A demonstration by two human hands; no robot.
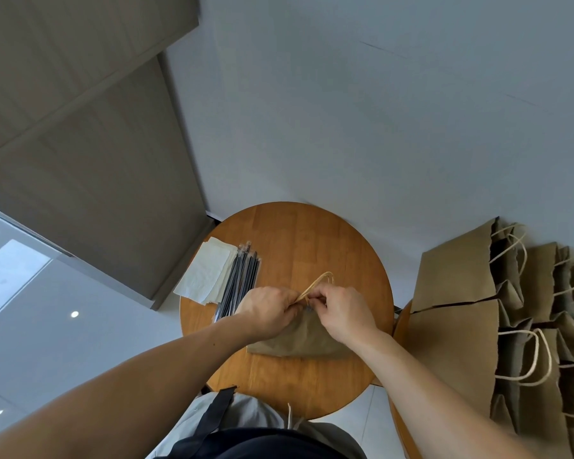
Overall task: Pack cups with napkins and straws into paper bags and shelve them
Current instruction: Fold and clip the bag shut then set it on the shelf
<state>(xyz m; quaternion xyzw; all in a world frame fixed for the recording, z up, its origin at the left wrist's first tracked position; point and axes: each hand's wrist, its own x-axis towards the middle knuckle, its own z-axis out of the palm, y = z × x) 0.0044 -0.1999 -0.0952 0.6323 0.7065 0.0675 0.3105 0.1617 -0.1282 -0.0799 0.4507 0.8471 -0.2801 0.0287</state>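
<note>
A brown paper bag (300, 339) lies flat on the round wooden table (312, 246). My left hand (265, 309) and my right hand (342, 309) meet at its top edge, fingers curled round the rim by the twine handles (318, 281), which loop up between them. To the left on the table lies a bundle of wrapped dark straws (239, 283), beside a stack of white napkins (206, 271). No cup is in view.
Several empty brown paper bags (471, 313) with twine handles lie stacked on a second wooden surface to the right. A wood-panelled cabinet (80, 160) stands to the left, a white wall (378, 111) behind the table. A dark strap hangs at my waist.
</note>
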